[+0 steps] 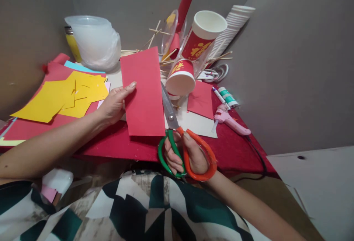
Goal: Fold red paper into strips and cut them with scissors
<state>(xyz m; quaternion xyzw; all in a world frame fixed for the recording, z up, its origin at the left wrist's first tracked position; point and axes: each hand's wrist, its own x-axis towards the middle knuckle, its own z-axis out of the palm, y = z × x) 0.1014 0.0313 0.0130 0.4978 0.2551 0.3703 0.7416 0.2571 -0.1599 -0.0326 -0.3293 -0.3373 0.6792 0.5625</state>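
Observation:
My left hand [116,101] pinches the left edge of an upright red paper rectangle [143,97], thumb on its front face. In my right hand [185,154] are scissors [172,118] with one green and one orange handle, my fingers through the loops. The scissor blades point up and lie along the paper's right edge; they look nearly closed. Just beyond them, red and white paper cups [197,44] with yellow print are joined to clear plastic pieces. Another red paper piece [200,99] lies flat to the right, on a pale sheet [193,125].
Yellow paper pieces [52,99] overlap on red sheets at the left. Behind stand a white plastic tub [94,44] and a yellow bottle [73,45]. Wooden sticks [155,36] and stacked white cups [232,27] are at the back. A pink glue gun [231,120] rests right, its cord trailing down.

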